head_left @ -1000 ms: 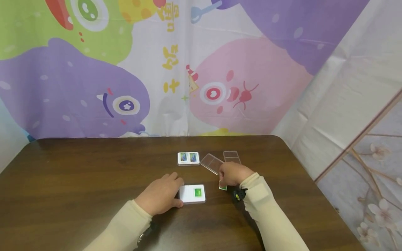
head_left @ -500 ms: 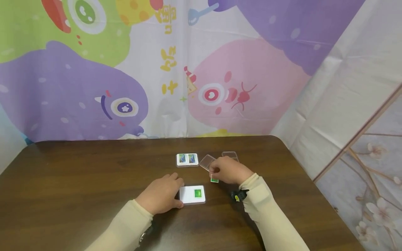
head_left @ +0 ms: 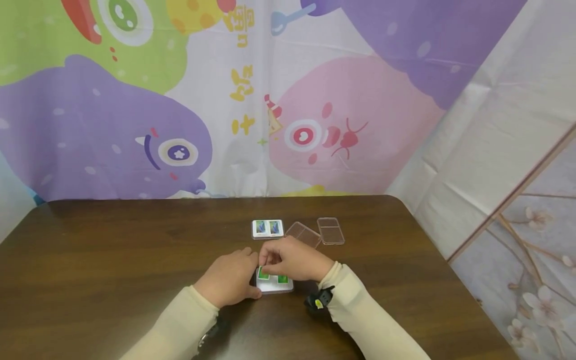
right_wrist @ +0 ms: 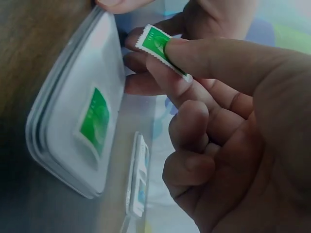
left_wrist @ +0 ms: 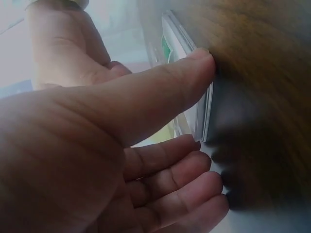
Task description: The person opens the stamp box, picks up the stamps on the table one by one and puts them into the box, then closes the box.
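Right hand (head_left: 292, 260) brought stamp (right_wrist: 158, 41) over tray (head_left: 274, 286)

From the head view the right hand (head_left: 292, 260) covers most of the white tray (head_left: 275, 286), so the green stamp (head_left: 263, 273) it pinches barely peeks out. The left hand (head_left: 229, 282) hides the tray's left edge. The pictures on the far tray (head_left: 267, 228) are too small to read. The left wrist view is blurred, palm filling the frame.

A dark brown wooden worktop (head_left: 112, 260) fills the lower frame. Behind it hangs a cartoon monster backdrop (head_left: 180, 100); a pale flowered sheet (head_left: 517, 200) covers the right side.
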The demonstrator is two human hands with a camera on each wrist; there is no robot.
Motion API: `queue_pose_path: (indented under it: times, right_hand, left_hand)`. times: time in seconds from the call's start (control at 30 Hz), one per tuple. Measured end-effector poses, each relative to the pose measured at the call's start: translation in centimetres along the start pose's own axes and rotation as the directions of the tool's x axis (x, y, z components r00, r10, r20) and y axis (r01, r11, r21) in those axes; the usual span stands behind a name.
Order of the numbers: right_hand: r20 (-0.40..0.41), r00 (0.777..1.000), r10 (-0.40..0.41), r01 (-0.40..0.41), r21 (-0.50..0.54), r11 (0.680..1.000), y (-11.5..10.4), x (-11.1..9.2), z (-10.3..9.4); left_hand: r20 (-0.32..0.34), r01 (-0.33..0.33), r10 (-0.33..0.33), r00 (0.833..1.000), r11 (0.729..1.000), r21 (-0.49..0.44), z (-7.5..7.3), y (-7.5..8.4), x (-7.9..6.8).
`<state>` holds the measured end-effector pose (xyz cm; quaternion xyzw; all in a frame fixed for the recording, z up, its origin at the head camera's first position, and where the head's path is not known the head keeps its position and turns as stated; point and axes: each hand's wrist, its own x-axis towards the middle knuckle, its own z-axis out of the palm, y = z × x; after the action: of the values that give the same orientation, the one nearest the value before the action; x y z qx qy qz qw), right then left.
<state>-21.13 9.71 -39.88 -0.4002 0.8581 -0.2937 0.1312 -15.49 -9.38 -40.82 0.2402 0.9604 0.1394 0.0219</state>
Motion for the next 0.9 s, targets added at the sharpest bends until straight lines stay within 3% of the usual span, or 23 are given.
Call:
queue_pose_path:
  times: [0.07,0.17,0.3,0.5,0.9]
  right_hand:
    - [0.03,1.0,0.004,-0.004,0.032,0.999,0.0,0.1,0.4]
    - [0.037,0.999,0.012,-0.011,-0.009,1.0,0.1,0.3,0.8]
    - [-0.004,1.0,0.017,-0.017,-0.166,0.986,0.3,0.6,1.4]
    - [-0.036,0.999,0.036,-0.047,-0.367,0.929,0.2,0.6,1.9]
    - [-0.019,0.999,0.037,-0.042,-0.406,0.913,0.3,0.1,1.4]
  left_hand:
    - [0.002,0.0,0.0,1.0,1.0,-0.003,0.0,0.0,0.0]
    - [0.005,0.003,-0.003,1.0,1.0,-0.012,0.0,0.0,-0.1]
    - [0.004,0.008,-0.007,1.0,1.0,-0.021,-0.1,0.0,-0.1]
    - [0.001,0.014,-0.014,1.0,0.999,-0.036,-0.1,-0.1,-0.1]
    - [0.008,0.012,-0.012,1.0,0.999,-0.03,-0.3,0.0,-0.1]
